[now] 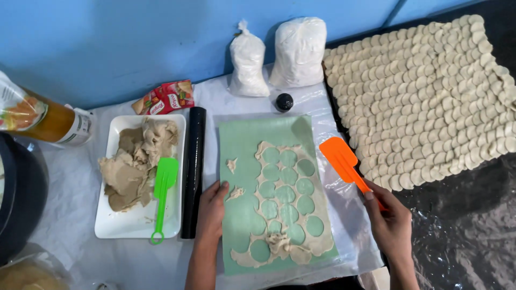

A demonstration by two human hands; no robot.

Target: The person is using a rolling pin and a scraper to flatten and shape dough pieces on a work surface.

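Our left hand (212, 207) lies flat, fingers apart, on the green mat's (242, 215) left edge, where the dough sheet (285, 198) full of round cut-outs lies. Our right hand (389, 217) is clamped on the orange spatula (341, 160) just right of the mat. Farther back, cut dough rounds (430, 91) cover the surface (215, 96), with two white bags (279, 53) by the wall.

Light was even and fairly bright, diffuse, from overhead. Shadows were soft and short: a faint one ran beside the black rolling pin (193, 172). Glare showed on the plastic sheet (333, 107) at the table's far edge and on the dark wrinkled film (462, 225) near the right edge. Focus was sharp at centre; left-edge objects looked slightly stretched and softer. Motion blur was minimal.
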